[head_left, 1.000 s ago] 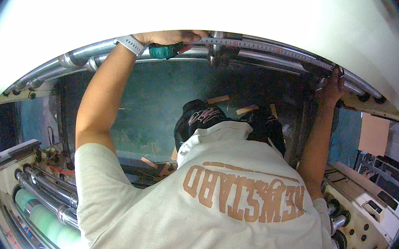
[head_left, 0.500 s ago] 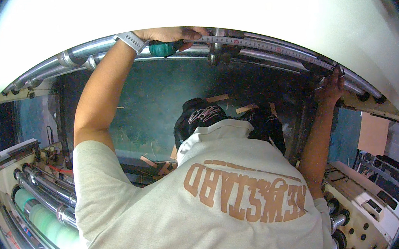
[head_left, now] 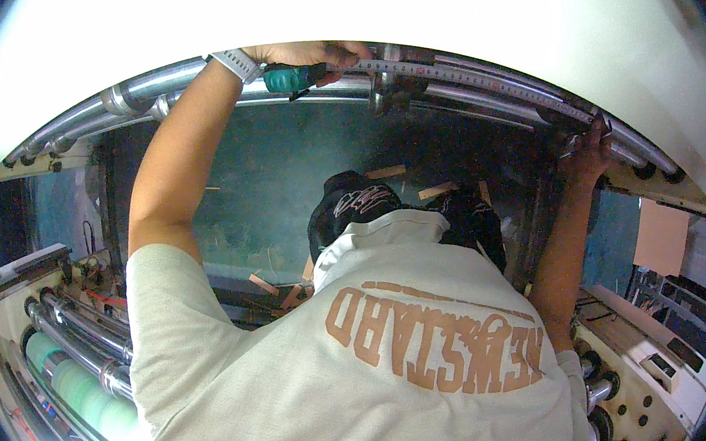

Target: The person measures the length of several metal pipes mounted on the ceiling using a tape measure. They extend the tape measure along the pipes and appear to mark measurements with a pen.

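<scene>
My left hand (head_left: 314, 52), with a pale watch on the wrist, grips a tape measure (head_left: 286, 78) with a teal case, thumb and fingers closed near where the blade comes out. The pulled-out blade (head_left: 476, 80) runs right along a row of metal rollers (head_left: 162, 85). At the rollers' right end, my right hand (head_left: 589, 157) is closed around the blade's far end; its fingertips are dark and partly hidden. The tape lies close to the upper roller, but I cannot tell whether it touches along its whole length.
A large white curved surface (head_left: 330, 3) overhangs the rollers. Below them is a dark greenish floor (head_left: 252, 162) with several brown strips. More rollers (head_left: 81, 335), one greenish, stand at lower left. On the right are a machine side (head_left: 628, 381) with roller ends and a hanging brown sheet (head_left: 662, 235).
My left hand has shifted slightly, and the teal case has turned a little. The blade appears rotated, its markings less bright. My right hand stays at the same spot.
</scene>
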{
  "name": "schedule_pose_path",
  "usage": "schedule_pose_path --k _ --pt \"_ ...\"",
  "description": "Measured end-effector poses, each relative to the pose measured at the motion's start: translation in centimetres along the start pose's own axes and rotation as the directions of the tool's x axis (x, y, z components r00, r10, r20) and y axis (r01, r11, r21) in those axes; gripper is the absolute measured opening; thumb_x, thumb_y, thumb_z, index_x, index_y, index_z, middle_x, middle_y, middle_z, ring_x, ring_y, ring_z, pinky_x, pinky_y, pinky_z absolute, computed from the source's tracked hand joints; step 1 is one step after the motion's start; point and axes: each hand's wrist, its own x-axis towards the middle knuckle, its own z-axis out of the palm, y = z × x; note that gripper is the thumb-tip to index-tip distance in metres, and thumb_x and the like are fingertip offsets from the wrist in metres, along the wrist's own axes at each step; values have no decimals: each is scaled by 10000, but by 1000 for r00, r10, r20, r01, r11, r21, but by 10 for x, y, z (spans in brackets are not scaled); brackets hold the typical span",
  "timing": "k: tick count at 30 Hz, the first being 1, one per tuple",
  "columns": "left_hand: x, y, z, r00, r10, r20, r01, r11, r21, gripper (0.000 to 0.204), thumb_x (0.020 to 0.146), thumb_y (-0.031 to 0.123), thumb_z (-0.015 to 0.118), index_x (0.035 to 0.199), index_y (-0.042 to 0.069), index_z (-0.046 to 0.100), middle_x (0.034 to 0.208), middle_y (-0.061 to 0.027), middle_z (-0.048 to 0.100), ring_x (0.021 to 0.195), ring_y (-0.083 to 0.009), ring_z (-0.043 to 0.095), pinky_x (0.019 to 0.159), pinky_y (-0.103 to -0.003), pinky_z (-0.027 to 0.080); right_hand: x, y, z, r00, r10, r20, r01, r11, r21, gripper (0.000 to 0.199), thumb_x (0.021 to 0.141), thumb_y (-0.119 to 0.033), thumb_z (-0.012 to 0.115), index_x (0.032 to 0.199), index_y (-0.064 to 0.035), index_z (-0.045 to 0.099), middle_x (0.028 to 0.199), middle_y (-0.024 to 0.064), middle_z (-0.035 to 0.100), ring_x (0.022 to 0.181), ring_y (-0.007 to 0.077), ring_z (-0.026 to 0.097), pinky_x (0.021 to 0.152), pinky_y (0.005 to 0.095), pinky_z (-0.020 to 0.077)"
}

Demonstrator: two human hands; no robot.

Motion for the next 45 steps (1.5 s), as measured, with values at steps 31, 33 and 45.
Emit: schedule_pose_path --k 31,33,45 --pt "-25 0 9 926 -200 320 223 974 -37 444 772 266 610 1117 33 456 1045 -120 517 913 -219 495 766 -325 419 -4 3 33 665 591 457 -501 -101 860 348 813 -236 564 1086 -61 439 1075 80 459 913 197 470 642 320 461" --pt "-34 18 7 952 -208 227 212 977 3 447 728 333 627 1025 28 490 911 -113 530 828 -212 490 726 -321 405 -4 -5 32 644 646 411 -518 -28 855 332 810 -244 569 1053 -58 439 1039 80 470 898 183 472 618 305 461" --pt "-40 21 12 916 -223 335 290 942 -167 679 748 232 598 1278 -22 258 1066 -130 472 871 -178 475 762 -281 412 2 -16 17 690 618 377 -435 -63 898 187 818 -222 552 905 -96 445 786 28 489 650 144 489 498 243 408"
